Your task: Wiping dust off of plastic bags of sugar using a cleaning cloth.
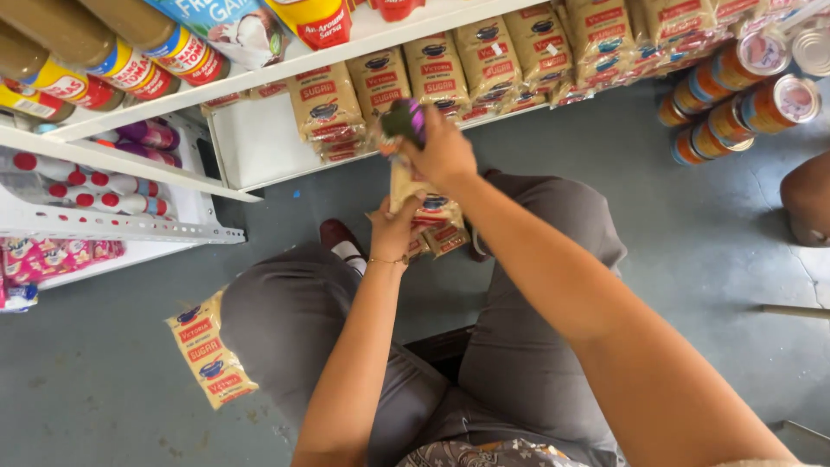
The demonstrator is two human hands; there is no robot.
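Your left hand [393,229] is clamped on a tan sugar packet [403,183], held upright between your knees, above the floor. The packet is clear plastic over brown sugar with a red-and-blue label; only its top edge and part of the face show, the rest is behind your fingers. Your right hand [445,151] is closed around a price-label gun [405,119], dark body with a purple part, its nose just above the packet's top; contact can't be confirmed from this angle. The hands sit close together, one over the other.

More packets of the same kind lie in a small pile [441,229] on the floor just behind your left hand. One single packet [207,348] lies flat on the floor beside your left knee.

The bottom white shelf [259,147] holds a row of stacked sugar packets [484,65] on its right part; its left part is bare. The shelf above [285,65] carries sauce bottles [95,56]. The left rack [130,227] holds red-capped bottles [95,186]. Stacked tins [735,95] lie on their sides at the right.
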